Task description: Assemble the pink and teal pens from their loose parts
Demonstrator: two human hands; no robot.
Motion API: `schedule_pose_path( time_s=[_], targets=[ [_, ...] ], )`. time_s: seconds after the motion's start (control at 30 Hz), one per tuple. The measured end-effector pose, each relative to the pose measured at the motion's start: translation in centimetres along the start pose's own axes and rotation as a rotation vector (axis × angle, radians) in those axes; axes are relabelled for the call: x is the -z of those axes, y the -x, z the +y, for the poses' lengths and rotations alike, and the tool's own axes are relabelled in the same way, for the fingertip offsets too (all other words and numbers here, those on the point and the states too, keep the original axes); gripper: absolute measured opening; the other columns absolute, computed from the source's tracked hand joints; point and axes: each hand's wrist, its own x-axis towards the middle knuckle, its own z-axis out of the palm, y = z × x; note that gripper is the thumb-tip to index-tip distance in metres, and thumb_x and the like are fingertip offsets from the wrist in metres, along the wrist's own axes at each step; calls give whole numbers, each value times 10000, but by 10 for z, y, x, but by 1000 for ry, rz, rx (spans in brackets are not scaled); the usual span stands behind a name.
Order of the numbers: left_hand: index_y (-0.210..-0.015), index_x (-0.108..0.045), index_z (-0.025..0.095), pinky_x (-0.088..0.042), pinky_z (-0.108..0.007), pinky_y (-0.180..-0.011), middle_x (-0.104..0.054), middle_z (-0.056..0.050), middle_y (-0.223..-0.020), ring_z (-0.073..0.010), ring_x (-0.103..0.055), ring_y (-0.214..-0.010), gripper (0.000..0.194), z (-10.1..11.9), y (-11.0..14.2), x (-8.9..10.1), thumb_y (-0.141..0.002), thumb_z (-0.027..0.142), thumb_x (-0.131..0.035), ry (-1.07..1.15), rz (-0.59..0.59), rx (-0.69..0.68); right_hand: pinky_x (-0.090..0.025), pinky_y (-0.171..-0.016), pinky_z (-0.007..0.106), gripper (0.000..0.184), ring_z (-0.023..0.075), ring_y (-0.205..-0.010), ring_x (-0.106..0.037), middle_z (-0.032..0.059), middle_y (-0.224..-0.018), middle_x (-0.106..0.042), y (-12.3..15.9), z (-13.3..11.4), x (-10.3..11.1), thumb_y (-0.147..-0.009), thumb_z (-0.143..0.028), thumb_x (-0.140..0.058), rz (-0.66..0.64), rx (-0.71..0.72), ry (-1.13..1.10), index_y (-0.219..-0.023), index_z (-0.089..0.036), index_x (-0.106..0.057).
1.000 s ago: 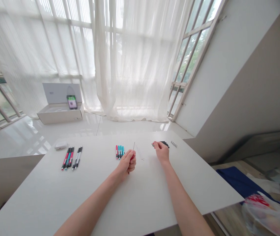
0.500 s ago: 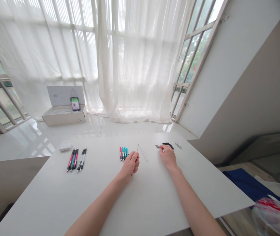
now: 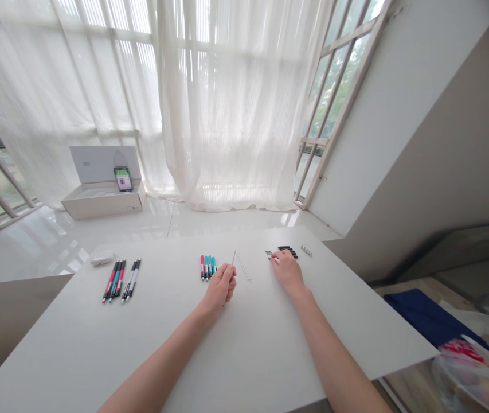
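My left hand (image 3: 222, 285) is closed in a fist around a thin pen refill (image 3: 234, 257), which points up and away from me. Just left of it lie pen barrels (image 3: 208, 267), one red and the others teal. To its right, more thin clear refills (image 3: 244, 268) rest on the table. My right hand (image 3: 288, 271) has its fingertips pinched together at a tiny dark piece (image 3: 269, 258), probably a spring. Similar small springs (image 3: 268, 252) lie just beyond those fingertips. Behind the hand are several black grips (image 3: 288, 251), partly hidden, and a row of small silvery tips (image 3: 306, 250).
Whole pens (image 3: 115, 280) in red, teal and white lie on the left of the white table (image 3: 244, 355), near a white case (image 3: 102, 258). An open box (image 3: 104, 203) with a phone (image 3: 122, 179) stands on the sill. Blue cloth (image 3: 425, 318) lies beyond the right edge.
My right fingertips have drawn slightly back from the springs, with a tiny dark piece showing at them. My left hand keeps hold of the refill. The whole view has shifted a little.
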Motion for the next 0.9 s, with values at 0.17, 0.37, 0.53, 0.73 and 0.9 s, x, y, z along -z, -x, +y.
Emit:
schedule_pose_path(
  time_s=[0.17,0.37,0.53,0.73,0.9],
  targets=[
    [-772,-385,218,-99,-157,-405,-233,97,-550,-54,-131,-447,281,1,3,-2,-851,470,-478,-32,-9,-8,-336,-555,247,174,139,-700,-565,54,-1000,-589,4,-5,5,-887,-250,-501,-66,-32,77,-896,-221,-672],
    [-766,-388,216,-106,-157,-402,-210,102,-543,-56,-115,-443,283,0,4,-4,-847,471,-481,-58,-15,-20,-333,-569,248,186,142,-721,-566,30,-927,-616,8,-7,15,-880,-232,-493,-95,0,70,-829,-228,-672],
    [-762,-387,216,-110,-156,-402,-213,103,-539,-58,-107,-447,273,0,3,-3,-854,460,-469,-64,-18,-19,-330,-572,251,152,146,-726,-559,26,-919,-623,10,-8,21,-857,-251,-525,-124,7,65,-795,-220,-660],
    [-757,-388,214,-111,-158,-402,-194,104,-539,-60,-111,-450,276,0,3,-4,-856,461,-464,-77,-26,-18,-326,-560,243,139,143,-722,-557,38,-921,-602,7,-7,18,-864,-282,-538,-157,-10,62,-883,-210,-655],
    [-751,-391,214,-115,-163,-401,-201,103,-540,-58,-111,-445,290,1,5,-4,-851,475,-466,-88,-28,-18,-330,-569,235,154,139,-735,-561,36,-930,-595,6,-6,17,-865,-282,-539,-169,-17,57,-932,-228,-667]
  ],
)
